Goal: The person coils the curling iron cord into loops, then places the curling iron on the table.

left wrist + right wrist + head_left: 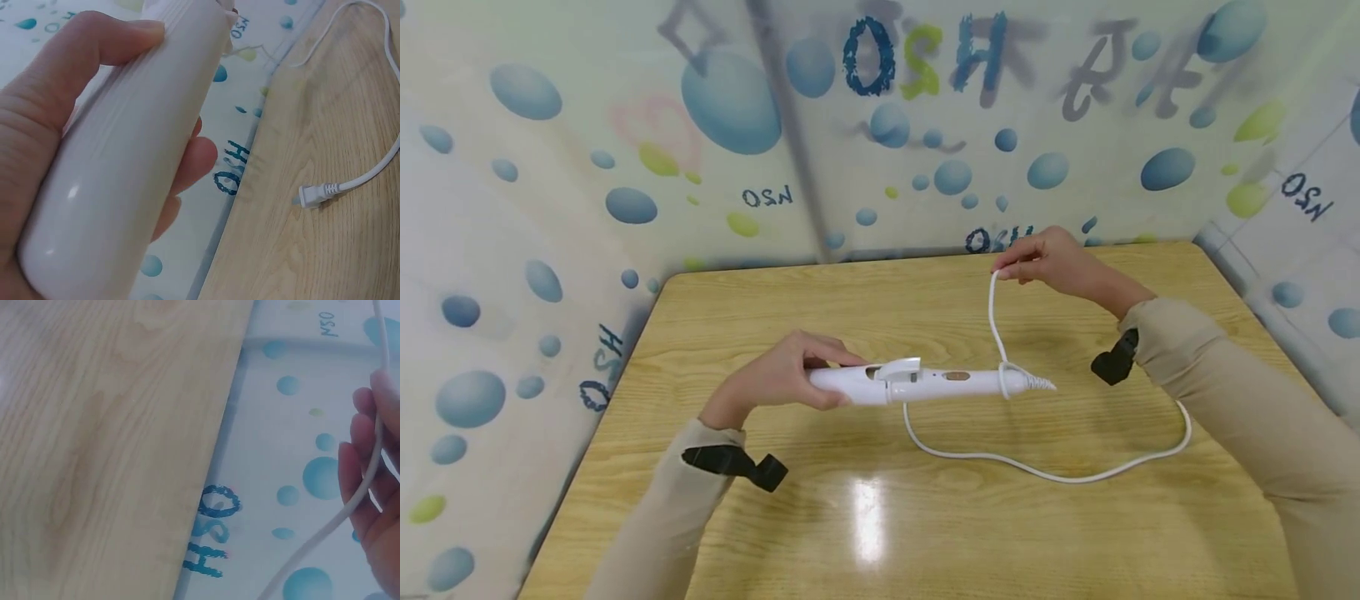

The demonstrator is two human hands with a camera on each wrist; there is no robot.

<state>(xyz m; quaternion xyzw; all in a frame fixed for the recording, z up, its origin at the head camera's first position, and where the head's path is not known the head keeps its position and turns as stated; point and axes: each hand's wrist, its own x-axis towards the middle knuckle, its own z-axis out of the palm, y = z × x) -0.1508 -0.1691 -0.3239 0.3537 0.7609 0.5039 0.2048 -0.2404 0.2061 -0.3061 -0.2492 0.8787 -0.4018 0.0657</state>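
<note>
Two hands work apart: the left hand (793,367) grips the white curling iron (932,387) by its nine-o'clock end above the desk (985,542); the right hand (1054,262), toward one o'clock, pinches the cord (992,310). One turn appears wound round the handle (977,383); the loose length toward four o'clock, plug (312,195) lying down, seems left. The far edge (865,265) runs beside the right hand; room opens toward six o'clock.

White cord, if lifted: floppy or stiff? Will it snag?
Probably floppy: the cord bends in loose curves over the table. It may catch on the iron, since a loop appears to pass round the iron's end. The plug at its end lies on the table, so it would likely drag, then swing.
</note>
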